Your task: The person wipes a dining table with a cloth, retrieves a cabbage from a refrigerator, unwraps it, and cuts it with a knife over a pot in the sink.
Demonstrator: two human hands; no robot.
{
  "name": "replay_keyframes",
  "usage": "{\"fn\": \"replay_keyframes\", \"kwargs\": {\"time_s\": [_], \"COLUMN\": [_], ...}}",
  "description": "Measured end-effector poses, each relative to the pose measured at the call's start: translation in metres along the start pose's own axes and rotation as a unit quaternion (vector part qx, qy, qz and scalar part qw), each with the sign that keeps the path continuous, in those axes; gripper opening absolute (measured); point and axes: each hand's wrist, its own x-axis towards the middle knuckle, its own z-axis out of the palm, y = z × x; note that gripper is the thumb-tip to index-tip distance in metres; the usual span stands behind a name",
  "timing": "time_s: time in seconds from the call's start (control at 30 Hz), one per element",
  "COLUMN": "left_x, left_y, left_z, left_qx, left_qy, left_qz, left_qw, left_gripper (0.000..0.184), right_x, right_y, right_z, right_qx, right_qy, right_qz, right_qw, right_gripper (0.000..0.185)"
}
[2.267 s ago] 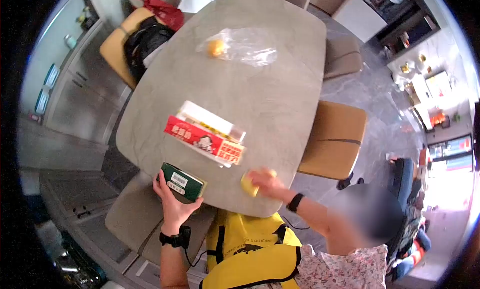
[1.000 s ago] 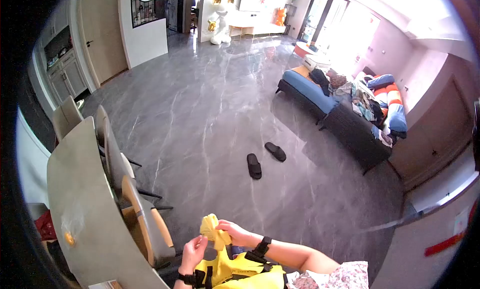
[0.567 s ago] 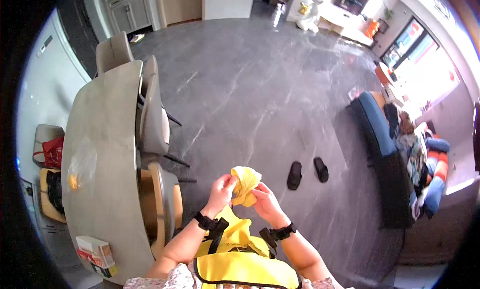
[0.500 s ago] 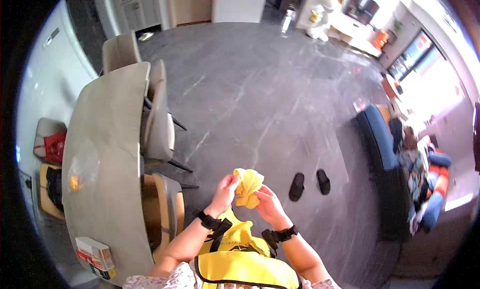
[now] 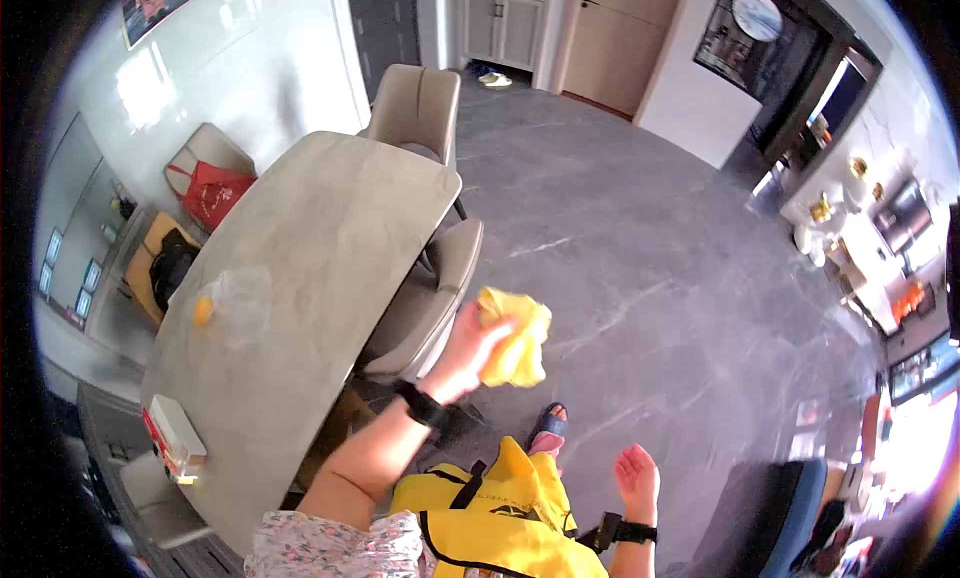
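Observation:
A crumpled yellow cloth (image 5: 522,340) hangs in my left hand (image 5: 472,350), whose fingers are closed round it, out in front of me beside the table. My right hand (image 5: 637,475) is raised at the lower right, away from the cloth, with nothing visible in it; its fingers are extended. Each wrist wears a black band. A yellow apron (image 5: 500,498) covers my front, and one foot in a dark slipper (image 5: 550,421) shows below the cloth.
The grey table (image 5: 330,218) on the left carries a clear plastic bag (image 5: 245,303) with something orange and a box (image 5: 177,436). Chairs (image 5: 430,288) stand round it, one holding a red bag (image 5: 212,193). A blue sofa (image 5: 790,518) is at lower right. Grey floor (image 5: 640,258) stretches ahead.
My view has turned left toward the table. My right hand has let go of the yellow cloth and moved down to the right; the cloth stays in my left hand.

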Motion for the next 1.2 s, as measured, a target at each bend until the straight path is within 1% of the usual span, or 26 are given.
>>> {"fn": "replay_keyframes", "kwargs": {"time_s": [0.03, 0.07, 0.1, 0.13, 0.17, 0.2, 0.23, 0.27, 0.3, 0.33, 0.37, 0.43, 0.53, 0.57, 0.63, 0.73, 0.83, 0.87, 0.93, 1.03, 1.07, 1.17, 1.2], "left_x": [0.024, 0.045, 0.061, 0.081, 0.103, 0.121, 0.12, 0.129, 0.127, 0.127, 0.126, 0.125, 0.133, 0.136, 0.148, 0.185, 0.216, 0.226, 0.244, 0.28, 0.299, 0.361, 0.374], "left_y": [0.025, 0.045, 0.062, 0.069, 0.075, 0.078, 0.093, 0.09, 0.1, 0.104, 0.107, 0.112, 0.11, 0.103, 0.062, 0.031, 0.052, 0.053, 0.062, 0.071, 0.075, 0.078, 0.086], "left_z": [-0.003, -0.008, -0.014, -0.036, -0.067, -0.102, -0.107, -0.146, -0.149, -0.164, -0.183, -0.217, -0.246, -0.256, -0.346, -0.339, -0.303, -0.304, -0.3, -0.286, -0.281, -0.27, -0.27], "left_qx": [0.015, 0.059, 0.061, 0.089, 0.16, 0.274, 0.317, 0.378, 0.393, 0.398, 0.403, 0.467, 0.548, 0.573, 0.607, 0.567, 0.576, 0.582, 0.567, 0.566, 0.566, 0.595, 0.579], "left_qy": [0.012, 0.04, 0.11, 0.162, 0.226, 0.299, 0.346, 0.402, 0.425, 0.448, 0.47, 0.513, 0.562, 0.572, 0.563, 0.624, 0.573, 0.576, 0.576, 0.539, 0.523, 0.462, 0.459], "left_qz": [0.028, 0.086, 0.127, 0.157, 0.206, 0.238, 0.212, 0.229, 0.219, 0.207, 0.194, 0.167, 0.113, 0.089, -0.103, -0.17, -0.182, -0.172, -0.162, -0.16, -0.156, -0.146, -0.181], "left_qw": [0.999, 0.994, 0.984, 0.97, 0.939, 0.882, 0.857, 0.802, 0.786, 0.773, 0.761, 0.701, 0.61, 0.58, 0.551, 0.511, 0.554, 0.547, 0.566, 0.604, 0.618, 0.641, 0.649], "left_gripper": [0.03, 0.031, 0.031, 0.031, 0.033, 0.037, 0.04, 0.041, 0.041, 0.041, 0.04, 0.041, 0.039, 0.038, 0.033, 0.028, 0.027, 0.025, 0.024, 0.024, 0.024, 0.026, 0.026], "right_x": [0.029, 0.06, 0.088, 0.109, 0.13, 0.163, 0.19, 0.215, 0.236, 0.273, 0.289, 0.322, 0.36, 0.374, 0.407, 0.449, 0.475, 0.49, 0.517, 0.555, 0.572, 0.609, 0.632], "right_y": [-0.014, -0.035, -0.057, -0.074, -0.087, -0.105, -0.122, -0.136, -0.15, -0.158, -0.168, -0.191, -0.197, -0.195, -0.189, -0.177, -0.181, -0.183, -0.19, -0.203, -0.204, -0.217, -0.221], "right_z": [-0.01, -0.014, -0.012, -0.011, -0.008, -0.008, 0.006, 0.019, 0.026, 0.028, 0.043, 0.104, 0.186, 0.209, 0.259, 0.319, 0.371, 0.388, 0.413, 0.456, 0.47, 0.517, 0.529], "right_qx": [0.008, 0.012, 0.002, -0.008, -0.014, -0.012, -0.029, -0.044, -0.063, -0.1, -0.139, -0.215, -0.262, -0.263, -0.265, -0.298, -0.338, -0.355, -0.39, -0.403, -0.427, -0.437, -0.455], "right_qy": [0.016, 0.03, 0.04, 0.055, 0.071, 0.083, 0.064, 0.047, 0.036, -0.014, -0.022, -0.045, -0.071, -0.09, -0.129, -0.118, -0.125, -0.12, -0.103, -0.137, -0.113, -0.099, -0.087], "right_qz": [0.005, 0.008, 0.019, 0.034, 0.05, 0.068, 0.069, 0.07, 0.075, 0.048, 0.051, 0.048, 0.049, 0.065, 0.093, 0.129, 0.166, 0.162, 0.161, 0.144, 0.128, 0.137, 0.153], "right_qw": [1.0, 0.999, 0.999, 0.998, 0.996, 0.994, 0.995, 0.995, 0.995, 0.994, 0.989, 0.974, 0.961, 0.959, 0.951, 0.938, 0.918, 0.913, 0.901, 0.893, 0.888, 0.883, 0.873], "right_gripper": [0.018, 0.015, 0.013, 0.011, 0.01, 0.008, 0.007, 0.006, 0.006, 0.006, 0.006, 0.006, 0.007, 0.007, 0.008, 0.009, 0.01, 0.011, 0.013, 0.014, 0.016, 0.014, 0.013]}}
